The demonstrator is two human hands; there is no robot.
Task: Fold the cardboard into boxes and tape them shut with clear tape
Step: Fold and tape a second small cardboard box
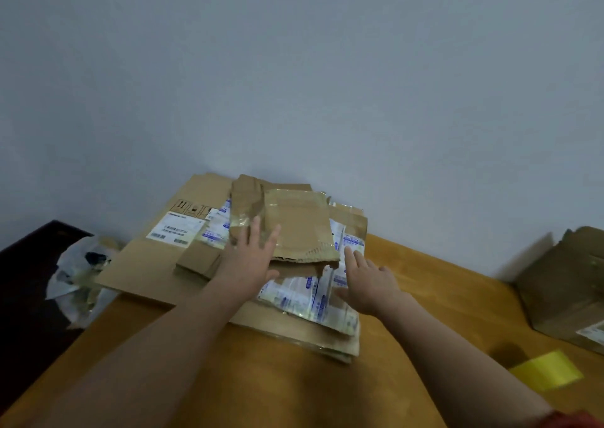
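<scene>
At the far left, beside the table [294, 378], a crumpled wrap [78, 274] lies on a dark surface. Next to it the stack of flat cardboard begins, pushed against the wall: a big sheet [147, 264] at the bottom, a printed piece [304, 300] over it, and a small taped top piece [300, 225] on the very top.

The left hand [250, 264] rests flat on the near left part of the top piece, with the fingers straight and gripping nothing. This piece lies directly ahead of that hand and under its fingertips, and its torn near edge runs across the person, from left to right.

The right hand [369, 284] is spread with loose fingers over the right side of the printed piece. I cannot tell if it touches. For this hand the top piece is ahead and to the left, just beside the fingertips. So the left hand is the nearer one, and I think the right must come in under the right edge to lift the piece.

Further right, well apart, stand a made box [562, 290] and a yellow pad [545, 373].
</scene>
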